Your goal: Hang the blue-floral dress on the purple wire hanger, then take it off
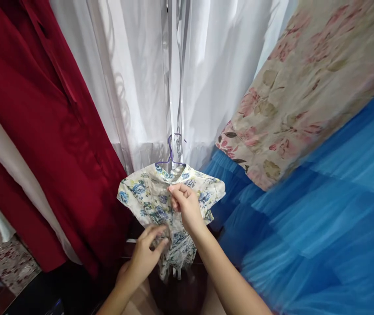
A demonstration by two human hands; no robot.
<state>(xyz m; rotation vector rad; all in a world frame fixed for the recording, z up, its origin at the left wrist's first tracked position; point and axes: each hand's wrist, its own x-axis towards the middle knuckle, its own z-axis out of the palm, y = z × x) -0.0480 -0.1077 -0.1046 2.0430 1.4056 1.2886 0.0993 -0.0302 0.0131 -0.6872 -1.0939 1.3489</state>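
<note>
A white short-sleeved garment (154, 203) with blue floral print hangs in front of me; whether it is a blouse or a dress I cannot tell. Its purple hanger (170, 155) shows above the stand-up collar. At the neckline, my right hand (187, 203) is closed in a pinch on the garment's front opening, just below the collar. Lower down on the left side, my left hand (150, 247) is curved against bunched fabric, thumb and fingers apart and slightly blurred. The garment's lower hem is smeared by motion.
White curtains (141, 78) and pale straps (177, 78) hang behind. Dark red cloth (62, 144) drapes along the left. To the right are cream cloth with pink flowers (282, 118) and layered blue tulle (305, 227). A black surface (58, 288) lies at lower left.
</note>
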